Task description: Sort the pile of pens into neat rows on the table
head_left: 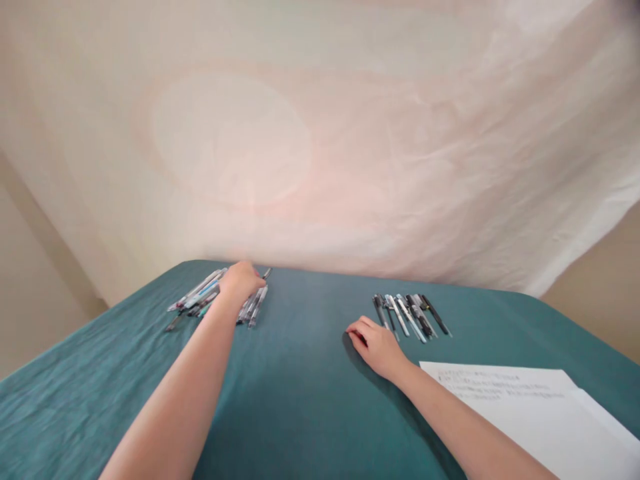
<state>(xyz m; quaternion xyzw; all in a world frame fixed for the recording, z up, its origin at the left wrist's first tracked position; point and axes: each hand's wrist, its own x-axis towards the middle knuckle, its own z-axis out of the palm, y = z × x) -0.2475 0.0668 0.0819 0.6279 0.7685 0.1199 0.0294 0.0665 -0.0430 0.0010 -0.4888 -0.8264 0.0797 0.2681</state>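
Observation:
My left hand (pixel 241 281) reaches into a pile of pens (pixel 205 291) at the back left of the table. Its fingers are closed, mostly hidden behind the back of the hand. The dark end of one pen (pixel 268 273) pokes out past the fingertips, and clear-barrelled pens (pixel 257 307) lie just under the hand. My right hand (pixel 376 345) rests on the cloth with fingers curled together and nothing visible in them. Just beyond it lies a second group of pens (pixel 411 317), mostly black, white and grey, roughly side by side.
A dark green cloth (pixel 295 373) covers the table. White paper sheets (pixel 540 417) with rows of handwriting lie at the right, partly beneath my right forearm. Behind the table's far edge hangs a pale, creased sheet (pixel 340 147).

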